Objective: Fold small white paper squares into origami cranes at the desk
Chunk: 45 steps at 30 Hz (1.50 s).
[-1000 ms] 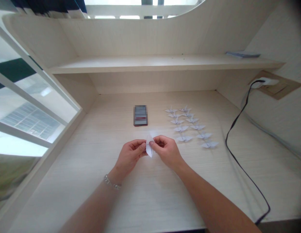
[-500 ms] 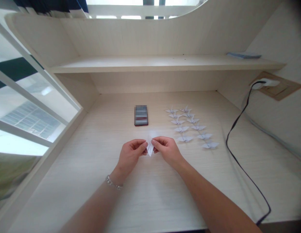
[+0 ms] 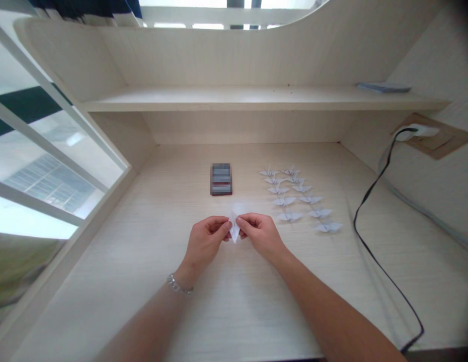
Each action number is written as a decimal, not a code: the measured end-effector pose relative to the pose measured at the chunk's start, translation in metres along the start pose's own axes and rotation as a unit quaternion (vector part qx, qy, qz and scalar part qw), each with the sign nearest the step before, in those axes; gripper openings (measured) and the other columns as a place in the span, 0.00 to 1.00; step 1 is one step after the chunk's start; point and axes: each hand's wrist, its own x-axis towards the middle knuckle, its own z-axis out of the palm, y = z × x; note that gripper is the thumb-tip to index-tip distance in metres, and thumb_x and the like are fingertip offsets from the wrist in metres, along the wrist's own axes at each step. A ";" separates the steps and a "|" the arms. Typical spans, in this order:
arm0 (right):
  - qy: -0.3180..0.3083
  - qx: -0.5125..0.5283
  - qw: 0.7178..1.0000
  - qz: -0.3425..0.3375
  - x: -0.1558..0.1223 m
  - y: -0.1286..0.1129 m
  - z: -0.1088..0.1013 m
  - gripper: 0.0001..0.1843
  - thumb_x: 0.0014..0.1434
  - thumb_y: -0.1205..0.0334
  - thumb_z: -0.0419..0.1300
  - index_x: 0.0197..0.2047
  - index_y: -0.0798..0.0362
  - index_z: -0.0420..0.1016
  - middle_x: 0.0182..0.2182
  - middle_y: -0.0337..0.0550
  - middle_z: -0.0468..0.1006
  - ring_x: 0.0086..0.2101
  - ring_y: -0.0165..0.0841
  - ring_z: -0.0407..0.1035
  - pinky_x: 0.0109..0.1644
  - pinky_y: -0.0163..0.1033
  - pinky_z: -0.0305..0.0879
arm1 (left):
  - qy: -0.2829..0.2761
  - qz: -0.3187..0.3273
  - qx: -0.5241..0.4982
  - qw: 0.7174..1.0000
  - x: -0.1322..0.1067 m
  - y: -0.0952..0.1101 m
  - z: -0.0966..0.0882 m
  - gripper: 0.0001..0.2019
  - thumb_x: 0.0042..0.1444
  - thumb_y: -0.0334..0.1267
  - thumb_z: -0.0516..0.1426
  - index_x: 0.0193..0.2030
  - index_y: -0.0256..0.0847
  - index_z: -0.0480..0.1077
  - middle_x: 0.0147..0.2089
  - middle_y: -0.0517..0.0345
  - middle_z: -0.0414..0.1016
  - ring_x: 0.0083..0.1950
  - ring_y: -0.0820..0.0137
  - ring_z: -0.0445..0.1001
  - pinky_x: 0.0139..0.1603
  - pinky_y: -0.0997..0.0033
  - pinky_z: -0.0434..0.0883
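Observation:
Between my two hands is a small white folded paper [image 3: 234, 230], its lower end narrowing to a point. My left hand [image 3: 208, 236] pinches its left edge with thumb and fingers. On the opposite edge my right hand [image 3: 260, 232] pinches it the same way. Fingertips cover parts of both sides. To the right of my right hand, several white paper cranes [image 3: 289, 217] stand in two slanting rows on the desk. Just beyond the folded paper lies a dark rectangular device [image 3: 221, 179] with a blurred-out face.
A black cable [image 3: 385, 274] runs from the wall socket [image 3: 432, 136] down the right side of the pale wooden desk [image 3: 143, 281]. Above the back of the desk spans a shelf [image 3: 234, 100], with a flat bluish item [image 3: 384, 88] at its right end. A white-barred frame [image 3: 49, 136] borders the left.
The whole view has shifted slightly. Both hands keep their pinch on the folded paper, in nearly the same pose; the cranes and the device stay put on the desk.

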 end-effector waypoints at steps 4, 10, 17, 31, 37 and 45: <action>0.006 0.012 1.000 0.014 0.000 0.000 0.001 0.14 0.52 0.54 0.59 0.30 0.58 0.76 0.19 0.39 0.71 0.21 0.27 0.65 0.27 0.33 0.64 | -0.001 -0.011 -0.009 1.000 0.000 0.001 0.000 0.11 0.48 0.39 0.59 0.35 0.33 0.73 0.25 0.58 0.74 0.25 0.75 0.70 0.27 0.77 0.68; 0.000 0.019 1.000 0.012 0.000 0.000 0.001 0.14 0.52 0.54 0.58 0.29 0.58 0.75 0.19 0.40 0.71 0.21 0.27 0.64 0.27 0.33 0.64 | -0.001 -0.034 -0.031 0.999 0.000 0.003 0.000 0.11 0.45 0.40 0.61 0.32 0.33 0.74 0.23 0.57 0.74 0.25 0.73 0.70 0.26 0.75 0.68; -0.008 0.022 1.000 0.008 0.000 0.002 0.001 0.14 0.52 0.54 0.58 0.28 0.58 0.76 0.19 0.39 0.71 0.21 0.27 0.64 0.26 0.33 0.62 | 0.003 -0.049 -0.022 0.999 0.000 0.001 0.000 0.12 0.46 0.41 0.61 0.32 0.33 0.72 0.23 0.56 0.74 0.25 0.73 0.71 0.26 0.75 0.69; -0.027 0.016 0.999 0.030 -0.001 0.002 0.003 0.14 0.53 0.53 0.57 0.31 0.57 0.74 0.18 0.38 0.70 0.20 0.27 0.64 0.25 0.32 0.63 | -0.028 -0.085 -0.086 0.992 0.003 -0.009 -0.003 0.13 0.44 0.43 0.62 0.32 0.34 0.73 0.27 0.55 0.73 0.27 0.74 0.69 0.28 0.75 0.66; 0.008 -0.054 0.998 -0.003 -0.001 -0.002 -0.003 0.10 0.49 0.58 0.60 0.32 0.56 0.76 0.27 0.43 0.76 0.27 0.30 0.67 0.27 0.33 0.63 | -0.076 -0.118 -0.120 0.983 0.000 -0.003 -0.001 0.13 0.42 0.43 0.63 0.27 0.34 0.72 0.22 0.59 0.68 0.23 0.77 0.64 0.24 0.77 0.61; -0.003 -0.003 1.000 0.022 0.001 0.000 -0.004 0.09 0.48 0.59 0.60 0.30 0.56 0.75 0.24 0.40 0.75 0.24 0.28 0.66 0.27 0.33 0.61 | -0.105 -0.122 -0.104 0.981 -0.002 -0.002 0.000 0.12 0.45 0.43 0.61 0.29 0.33 0.74 0.22 0.58 0.67 0.23 0.77 0.61 0.24 0.77 0.57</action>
